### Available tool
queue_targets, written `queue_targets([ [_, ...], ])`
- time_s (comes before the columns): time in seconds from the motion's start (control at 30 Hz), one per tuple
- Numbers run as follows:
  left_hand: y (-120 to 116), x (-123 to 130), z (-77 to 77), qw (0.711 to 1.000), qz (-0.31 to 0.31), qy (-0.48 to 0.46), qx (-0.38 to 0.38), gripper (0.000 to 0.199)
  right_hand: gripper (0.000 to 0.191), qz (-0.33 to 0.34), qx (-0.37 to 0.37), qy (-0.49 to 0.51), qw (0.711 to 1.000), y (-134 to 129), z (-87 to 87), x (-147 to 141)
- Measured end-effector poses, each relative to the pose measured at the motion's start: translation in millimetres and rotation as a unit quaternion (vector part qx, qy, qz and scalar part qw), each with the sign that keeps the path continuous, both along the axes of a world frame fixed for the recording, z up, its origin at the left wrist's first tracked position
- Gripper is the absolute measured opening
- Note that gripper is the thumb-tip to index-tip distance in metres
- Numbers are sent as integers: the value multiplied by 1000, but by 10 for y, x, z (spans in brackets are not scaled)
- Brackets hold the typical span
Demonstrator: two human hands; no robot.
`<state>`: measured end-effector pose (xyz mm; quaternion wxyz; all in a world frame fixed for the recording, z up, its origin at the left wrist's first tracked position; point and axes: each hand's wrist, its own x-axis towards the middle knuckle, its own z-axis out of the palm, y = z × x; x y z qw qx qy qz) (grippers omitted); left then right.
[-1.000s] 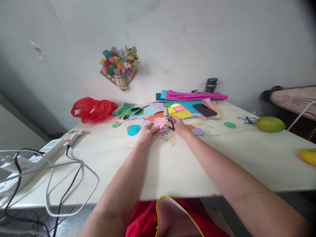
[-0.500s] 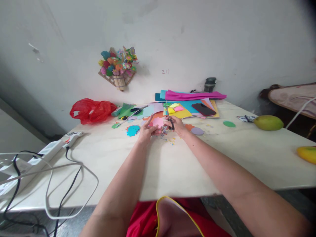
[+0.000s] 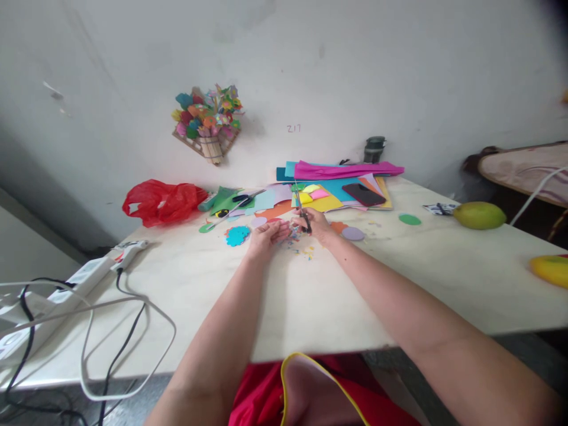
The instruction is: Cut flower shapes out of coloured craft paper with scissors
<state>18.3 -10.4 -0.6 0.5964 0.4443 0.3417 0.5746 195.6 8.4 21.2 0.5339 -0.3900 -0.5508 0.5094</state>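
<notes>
My right hand (image 3: 314, 225) grips a pair of scissors (image 3: 298, 195) by the dark handles, with the long blades pointing away toward the back of the table. Just left of it, my left hand (image 3: 268, 234) rests low over the table, fingers stretched out toward the scissors. I see no paper held in it, though the space under the palm is hidden. Small coloured paper scraps (image 3: 306, 253) lie scattered in front of both hands. To the left is a blue scalloped paper piece (image 3: 238, 235); a lilac paper circle (image 3: 353, 234) lies right of my right hand.
Coloured sheets (image 3: 331, 203), a phone (image 3: 364, 194) and another pair of scissors (image 3: 247, 199) lie behind my hands. At left are a red plastic bag (image 3: 164, 202) and a power strip (image 3: 84, 273) with loose cables. A green mango-like fruit (image 3: 479, 215) sits right.
The pink scalloped paper seen between my hands is no longer visible. My left hand has turned, its raised fingers now lower and stretched to the right. The scissors stay in my right hand.
</notes>
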Motion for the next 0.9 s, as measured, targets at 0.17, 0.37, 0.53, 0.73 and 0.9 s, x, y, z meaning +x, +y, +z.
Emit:
queue_targets([
  [0.17,-6,-5,36,997,56,-4,-47,24,49,28,26,15,999,33,-40,-4],
  [0.37,-7,2,34,998,52,17,-45,25,51,59,28,24,998,28,-55,-22],
  [0.53,12,4,0,998,40,29,-45,23,44,78,31,1,996,41,-81,-53],
  [0.73,35,-21,28,994,111,2,-19,35,40,71,17,21,997,49,-67,-76],
  [0.9,58,-41,66,987,161,-28,-6,42,39,58,26,49,997,67,-63,-66],
])
